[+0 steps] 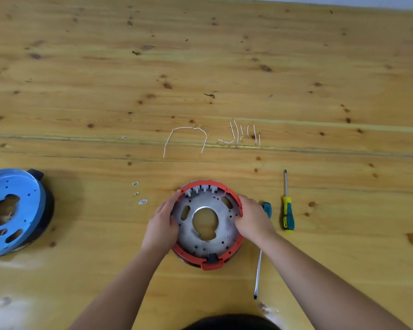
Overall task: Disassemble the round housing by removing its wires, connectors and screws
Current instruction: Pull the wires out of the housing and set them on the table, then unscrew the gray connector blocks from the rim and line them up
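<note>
The round housing [206, 244], a grey metal disc with a red rim and a large centre hole, lies on the wooden table near me. Several small white connectors [202, 189] sit along its far inner edge, and a black plug [212, 257] sits at its near edge. My left hand [162, 225] grips the left rim. On the opposite side my right hand [250, 217] grips the right rim, thumb on the disc. Loose white wires [186, 136] and more wire pieces [244, 135] lie on the table beyond the housing. Small white connector bits [138, 194] lie to the left.
A blue round housing [12, 213] stands at the left edge. A yellow-and-teal screwdriver [287, 210] lies right of my right hand. A second, long screwdriver [259, 270] lies partly under my right forearm, its teal handle [267, 208] behind that hand.
</note>
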Demonstrator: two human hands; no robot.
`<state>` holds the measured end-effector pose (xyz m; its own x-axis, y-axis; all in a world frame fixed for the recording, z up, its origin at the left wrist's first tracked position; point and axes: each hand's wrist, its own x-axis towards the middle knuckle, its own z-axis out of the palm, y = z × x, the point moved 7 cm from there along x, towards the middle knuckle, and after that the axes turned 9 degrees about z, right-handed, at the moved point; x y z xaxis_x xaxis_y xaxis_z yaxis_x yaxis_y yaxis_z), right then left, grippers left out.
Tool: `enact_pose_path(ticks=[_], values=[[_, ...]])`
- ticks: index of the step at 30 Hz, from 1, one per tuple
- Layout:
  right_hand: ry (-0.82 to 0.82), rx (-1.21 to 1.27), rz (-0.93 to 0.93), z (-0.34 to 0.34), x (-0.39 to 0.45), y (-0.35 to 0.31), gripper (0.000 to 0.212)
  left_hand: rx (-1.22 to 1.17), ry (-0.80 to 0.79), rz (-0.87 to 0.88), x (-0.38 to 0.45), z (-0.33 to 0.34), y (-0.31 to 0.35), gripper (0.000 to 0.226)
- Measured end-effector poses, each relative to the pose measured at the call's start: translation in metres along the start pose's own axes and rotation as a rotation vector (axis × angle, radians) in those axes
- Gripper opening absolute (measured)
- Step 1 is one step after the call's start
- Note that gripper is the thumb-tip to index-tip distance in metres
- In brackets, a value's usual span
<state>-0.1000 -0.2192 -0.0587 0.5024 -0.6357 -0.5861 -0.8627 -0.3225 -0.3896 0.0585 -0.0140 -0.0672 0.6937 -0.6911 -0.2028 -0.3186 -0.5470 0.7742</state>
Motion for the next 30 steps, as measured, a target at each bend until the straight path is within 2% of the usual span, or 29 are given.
enact_pose_path(ticks=[3,6,10,13,15,17,19,20,24,30], values=[[0.021,0.002,0.012,0.006,-0.013,0.01,0.047,0.041,-0.092,0.058,-0.004,0.005,0.001,0.088],[0.052,0.0,0.015,0.008,-0.018,0.012,0.047,0.067,-0.11,0.099,-0.003,0.006,-0.001,0.09],[0.037,0.003,0.005,0.008,-0.019,0.014,0.04,0.155,-0.181,0.102,0.004,0.006,-0.004,0.084],[-0.005,0.033,-0.016,0.006,-0.019,0.017,0.051,0.322,-0.148,0.137,0.003,0.006,0.001,0.073],[0.047,0.071,-0.014,-0.003,-0.021,0.024,0.058,0.399,-0.088,0.256,-0.008,0.008,0.017,0.062],[0.166,0.087,0.0,-0.016,-0.024,0.04,0.051,0.444,-0.062,0.465,-0.028,0.015,0.035,0.046],[0.238,0.065,0.04,-0.024,-0.025,0.059,0.043,0.491,-0.082,0.645,-0.049,0.024,0.045,0.034],[0.24,0.041,0.064,-0.025,-0.025,0.067,0.043,0.49,-0.134,0.683,-0.056,0.03,0.046,0.034],[0.18,-0.029,0.072,-0.024,-0.021,0.077,0.045,0.56,-0.416,0.68,-0.074,0.056,0.035,0.053],[0.157,-0.031,0.042,-0.019,-0.022,0.071,0.049,0.617,-0.315,0.67,-0.079,0.06,0.038,0.042]])
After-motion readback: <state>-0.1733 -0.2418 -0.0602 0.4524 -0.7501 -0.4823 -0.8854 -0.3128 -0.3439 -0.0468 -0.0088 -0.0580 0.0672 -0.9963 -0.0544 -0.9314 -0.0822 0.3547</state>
